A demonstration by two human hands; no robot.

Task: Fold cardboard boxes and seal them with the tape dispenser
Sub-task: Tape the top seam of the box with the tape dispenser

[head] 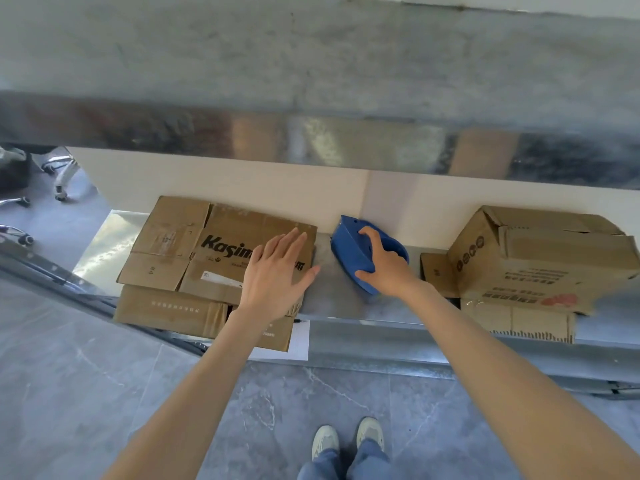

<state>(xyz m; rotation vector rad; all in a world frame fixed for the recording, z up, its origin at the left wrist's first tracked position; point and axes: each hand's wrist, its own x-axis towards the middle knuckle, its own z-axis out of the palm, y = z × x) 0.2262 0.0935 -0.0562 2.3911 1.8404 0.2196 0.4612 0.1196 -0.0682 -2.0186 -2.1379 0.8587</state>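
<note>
A stack of flattened brown cardboard boxes (194,258) lies on the left part of a shiny metal shelf (332,299); the top one carries black "Kasim" lettering. My left hand (277,275) lies flat on its right end with fingers straight and spread. A blue tape dispenser (353,251) sits on the shelf between the two piles, against the white back wall. My right hand (384,261) grips it from above, fingers and thumb curled round its body. A folded-up brown box (540,258) stands at the right on more flat cardboard (519,323).
A white sheet of paper (299,341) sticks out under the left stack at the shelf's front edge. Chair casters (62,188) stand on the grey floor at far left. My feet (346,441) stand on grey tiles just before the shelf.
</note>
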